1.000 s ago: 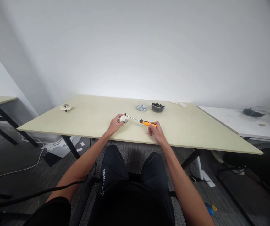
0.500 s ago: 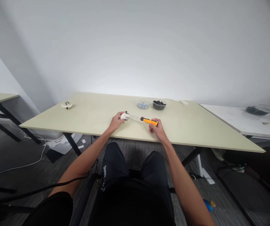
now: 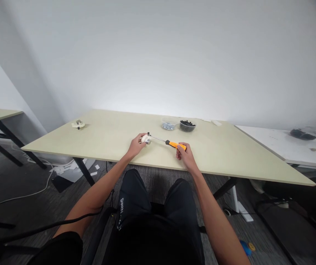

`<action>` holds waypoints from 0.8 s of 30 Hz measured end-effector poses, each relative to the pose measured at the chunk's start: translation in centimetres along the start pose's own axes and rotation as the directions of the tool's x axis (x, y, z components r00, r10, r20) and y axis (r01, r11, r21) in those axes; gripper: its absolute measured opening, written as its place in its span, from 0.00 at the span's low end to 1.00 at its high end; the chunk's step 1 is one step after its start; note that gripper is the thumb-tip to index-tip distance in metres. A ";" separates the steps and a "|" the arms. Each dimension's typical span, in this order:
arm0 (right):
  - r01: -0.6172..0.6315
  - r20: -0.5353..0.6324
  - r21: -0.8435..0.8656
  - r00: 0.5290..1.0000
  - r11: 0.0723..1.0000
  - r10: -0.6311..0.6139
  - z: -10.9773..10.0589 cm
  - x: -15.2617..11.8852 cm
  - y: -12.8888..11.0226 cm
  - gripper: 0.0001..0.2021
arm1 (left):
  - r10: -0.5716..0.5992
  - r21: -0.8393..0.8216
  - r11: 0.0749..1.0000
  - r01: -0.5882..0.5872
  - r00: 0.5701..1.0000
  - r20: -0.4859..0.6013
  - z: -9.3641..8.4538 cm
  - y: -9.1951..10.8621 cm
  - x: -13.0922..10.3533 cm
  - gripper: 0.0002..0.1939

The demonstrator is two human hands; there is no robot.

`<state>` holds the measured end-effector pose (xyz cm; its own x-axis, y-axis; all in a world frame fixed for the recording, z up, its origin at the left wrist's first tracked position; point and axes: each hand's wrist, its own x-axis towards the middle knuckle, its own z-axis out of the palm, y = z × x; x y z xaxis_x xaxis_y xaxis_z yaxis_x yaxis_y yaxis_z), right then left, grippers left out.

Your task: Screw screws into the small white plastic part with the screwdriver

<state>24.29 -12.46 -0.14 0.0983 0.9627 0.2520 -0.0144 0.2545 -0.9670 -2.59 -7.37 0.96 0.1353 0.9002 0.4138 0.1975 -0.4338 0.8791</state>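
Note:
My left hand (image 3: 136, 144) grips a small white part (image 3: 146, 139) with a metal piece on it, just above the table's near edge. Around the handle of an orange and black screwdriver (image 3: 176, 145), the fingers of my right hand (image 3: 185, 152) are closed. The screwdriver's shaft points left, and its tip meets a small black piece (image 3: 148, 133) at the top of the white part. Whether the black piece is fixed to the part is too small to tell.
Behind my hands on the table (image 3: 113, 127) stand a clear bowl of silvery pieces (image 3: 168, 126) and a bowl of black pieces (image 3: 187, 126). Another white part (image 3: 78, 124) lies at the far left. A white table (image 3: 273, 141) adjoins at the right.
The view has shifted slightly. My right hand sits a little further round the screwdriver handle, with its thumb on top; the tip remains at the black piece.

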 end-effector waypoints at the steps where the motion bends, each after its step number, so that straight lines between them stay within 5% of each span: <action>1: 0.003 0.008 0.033 1.000 0.999 -0.003 0.0 0.0 0.0 0.21 | 0.007 0.007 1.000 -0.007 1.000 0.006 0.0 0.0 -0.1 0.26; 8: -0.145 -0.015 0.016 0.989 0.989 0.145 -0.2 -0.5 -0.8 0.21 | 0.023 0.083 0.996 -0.028 0.998 0.057 0.0 0.0 -0.1 0.28; 14: -0.049 -0.081 0.059 0.995 0.997 0.054 -0.2 -0.2 -0.1 0.20 | 0.009 0.072 0.997 -0.015 0.996 0.087 0.2 -0.2 0.0 0.28; 18: -0.070 -0.017 0.137 0.997 0.988 0.073 -0.7 0.0 -0.2 0.20 | 0.031 0.123 0.992 -0.041 0.996 0.082 0.3 -0.2 -0.3 0.28; 24: -0.108 0.026 -0.107 0.993 0.988 0.111 -1.4 -0.3 -1.0 0.19 | 0.034 0.162 0.986 -0.043 0.998 0.058 0.4 -0.1 -0.5 0.28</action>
<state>25.64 -13.10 0.67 0.0706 0.9871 0.1438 0.0813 0.1380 -0.9871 -2.31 -7.83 0.59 0.1983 0.8812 0.4292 0.3459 -0.4727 0.8105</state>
